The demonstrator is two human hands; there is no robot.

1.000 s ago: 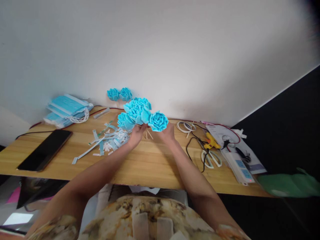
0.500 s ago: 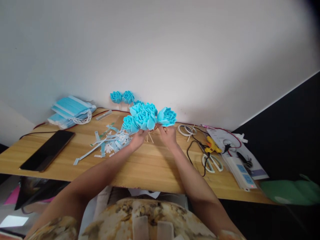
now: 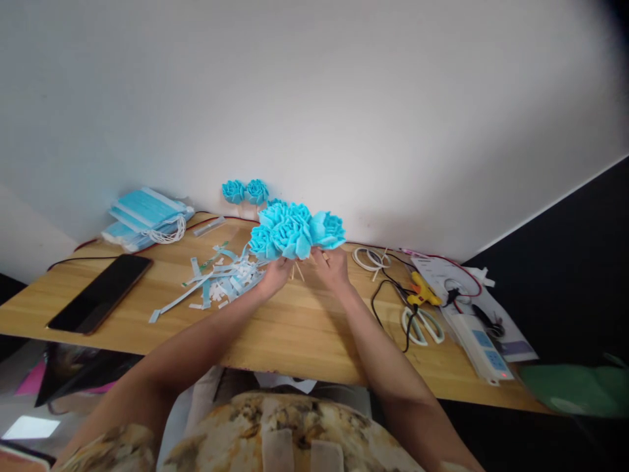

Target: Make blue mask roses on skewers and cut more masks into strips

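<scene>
Bunch of bright-blue, layered, fabric-like flowers (image 3: 289,235): up in the air above the middle of the table, and just beyond the hands as the wearer looks down.
Scraps: over to the left, a loose heap of white and pale-blue cut strips (image 3: 228,278) lies just beside the left wrist.
2 at the wall: a couple of separate blue blooms on pale stems (image 3: 244,191) stand behind, beyond the left hand.
Left hand (image 3: 276,275): grasping under the bunch, apparently by its stems; the blooms hide most fingers. This is the nearer hand to it.
Stem line: thin, pale, wooden-looking sticks (image 3: 299,269) poke out below, between the hands, so the long axis runs from blooms down toward the tabletop.
Right-edge bloom: 1 blue flower (image 3: 328,231) sits tight against the bunch, tilted outward to the right.
Right hand (image 3: 335,269): clenched directly beneath that bloom, seemingly on its stem, which the fingers largely cover.
</scene>
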